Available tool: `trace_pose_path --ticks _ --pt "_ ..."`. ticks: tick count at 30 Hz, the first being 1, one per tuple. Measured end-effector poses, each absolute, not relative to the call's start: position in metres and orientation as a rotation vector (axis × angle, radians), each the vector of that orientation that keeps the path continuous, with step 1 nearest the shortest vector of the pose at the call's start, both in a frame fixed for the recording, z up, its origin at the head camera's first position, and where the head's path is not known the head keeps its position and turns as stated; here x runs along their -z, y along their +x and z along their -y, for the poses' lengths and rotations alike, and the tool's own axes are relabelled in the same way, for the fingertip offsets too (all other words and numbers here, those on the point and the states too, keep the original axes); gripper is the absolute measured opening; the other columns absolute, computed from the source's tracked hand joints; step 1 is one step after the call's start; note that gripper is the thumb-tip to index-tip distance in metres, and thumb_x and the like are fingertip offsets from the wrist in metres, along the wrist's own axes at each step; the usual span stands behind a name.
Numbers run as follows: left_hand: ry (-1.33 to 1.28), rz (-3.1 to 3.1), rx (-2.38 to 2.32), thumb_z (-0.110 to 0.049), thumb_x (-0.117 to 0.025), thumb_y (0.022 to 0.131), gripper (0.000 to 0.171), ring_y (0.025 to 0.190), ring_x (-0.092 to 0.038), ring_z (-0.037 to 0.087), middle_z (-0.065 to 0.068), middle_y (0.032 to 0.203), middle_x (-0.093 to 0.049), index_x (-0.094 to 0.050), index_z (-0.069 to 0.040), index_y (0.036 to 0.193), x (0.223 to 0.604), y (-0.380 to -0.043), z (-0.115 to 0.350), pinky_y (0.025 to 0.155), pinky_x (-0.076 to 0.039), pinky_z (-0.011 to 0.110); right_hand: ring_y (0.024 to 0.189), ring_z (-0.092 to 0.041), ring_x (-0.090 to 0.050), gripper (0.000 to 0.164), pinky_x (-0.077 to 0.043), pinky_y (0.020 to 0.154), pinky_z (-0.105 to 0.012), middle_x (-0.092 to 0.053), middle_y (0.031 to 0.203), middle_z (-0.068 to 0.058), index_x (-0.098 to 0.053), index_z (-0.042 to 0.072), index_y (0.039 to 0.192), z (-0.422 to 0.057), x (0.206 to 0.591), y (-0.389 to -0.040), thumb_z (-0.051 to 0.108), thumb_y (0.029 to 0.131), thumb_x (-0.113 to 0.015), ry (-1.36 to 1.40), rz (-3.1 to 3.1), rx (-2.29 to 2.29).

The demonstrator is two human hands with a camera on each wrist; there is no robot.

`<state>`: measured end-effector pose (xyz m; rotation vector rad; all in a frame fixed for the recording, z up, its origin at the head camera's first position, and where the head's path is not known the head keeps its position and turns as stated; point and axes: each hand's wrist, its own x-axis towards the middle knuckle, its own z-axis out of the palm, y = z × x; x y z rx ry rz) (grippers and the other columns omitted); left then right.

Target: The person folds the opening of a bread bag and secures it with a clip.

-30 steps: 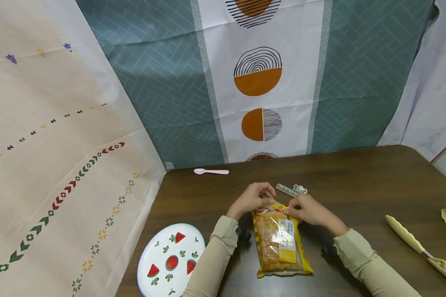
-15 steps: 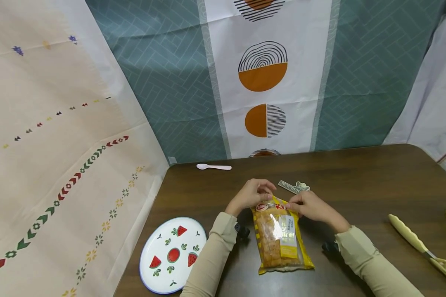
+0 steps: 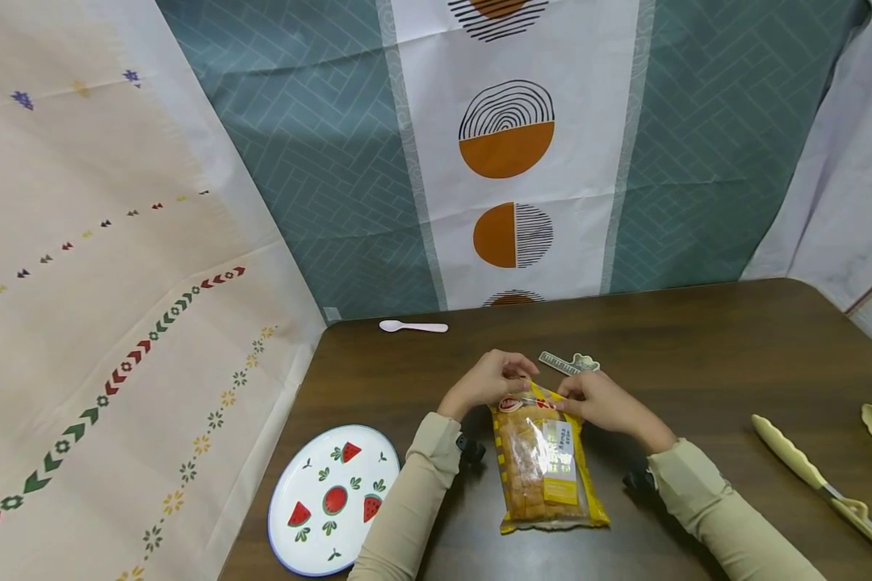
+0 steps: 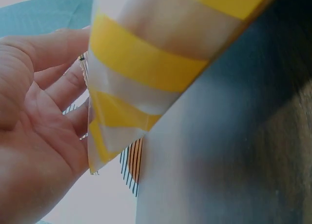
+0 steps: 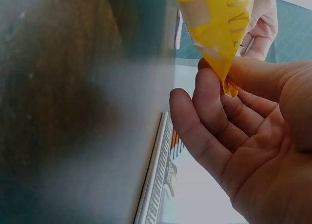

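A yellow and clear bag of sliced bread [image 3: 534,464] lies on the dark wooden table, its top end away from me. My left hand [image 3: 488,381] holds the top left corner of the bag, thumb on the near side and fingers behind the film. At the top right corner my right hand [image 3: 601,403] pinches the yellow film between thumb and fingers, as the right wrist view shows at the bag's corner [image 5: 222,48]. Just beyond the bag, partly behind the right hand, lies a flat clip with a ruler-like bar [image 3: 563,364].
On the left a white plate [image 3: 312,460] with watermelon prints sits beside my left forearm. A small pale pink spoon [image 3: 412,327] lies at the table's back edge. Tongs with cream-coloured ends [image 3: 792,452] are on the right. Patterned cloths [image 3: 320,161] hang behind the table.
The view has shifted slightly. Both hands keep their hold at the bag's top corners, and the bag stays in about the same place.
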<state>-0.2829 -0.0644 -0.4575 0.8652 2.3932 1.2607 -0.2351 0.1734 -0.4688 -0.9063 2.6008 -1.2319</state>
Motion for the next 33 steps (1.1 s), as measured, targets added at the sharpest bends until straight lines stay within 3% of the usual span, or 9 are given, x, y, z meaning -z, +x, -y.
trace_pose_path --ticks 5,12,20,33 --pt "0.818 -2.416 -1.222 -0.007 -0.070 0.096 0.017 0.086 -0.065 0.008 0.000 0.097 -0.072 -0.073 -0.002 0.111 0.458 -0.284 0.063 0.078 -0.053 0.024 0.056 -0.006 -0.052 0.011 -0.049 0.053 -0.027 -0.062 0.068 0.006 -0.072 0.009 0.083 -0.174 0.469 -0.235 0.004 0.093 -0.070 -0.898 -2.632 1.197" --pt "0.755 -2.434 -1.201 -0.016 -0.071 0.096 0.012 0.074 -0.062 0.010 -0.002 0.088 -0.072 -0.075 -0.006 0.100 0.463 -0.284 0.065 0.067 -0.053 0.024 0.058 -0.008 -0.051 0.011 -0.046 0.053 -0.027 -0.063 0.068 0.006 -0.073 0.009 0.083 -0.174 0.468 -0.236 0.004 0.093 -0.071 -0.853 -2.649 1.172" --pt "0.801 -2.410 -1.254 -0.014 -0.069 0.098 0.011 0.077 -0.062 0.009 -0.001 0.091 -0.072 -0.075 -0.006 0.101 0.468 -0.284 0.066 0.072 -0.052 0.024 0.059 -0.009 -0.054 0.008 -0.049 0.054 -0.028 -0.065 0.072 0.006 -0.074 0.007 0.088 -0.175 0.470 -0.235 0.005 0.094 -0.070 -0.830 -2.599 1.196" --pt "0.831 -2.366 -1.301 -0.011 -0.068 0.098 0.010 0.076 -0.061 0.009 0.001 0.090 -0.072 -0.075 -0.004 0.100 0.470 -0.282 0.068 0.069 -0.052 0.024 0.061 -0.009 -0.055 0.012 -0.049 0.056 -0.029 -0.066 0.078 0.003 -0.075 0.006 0.096 -0.184 0.465 -0.242 0.012 0.099 -0.065 -0.869 -2.636 1.169"
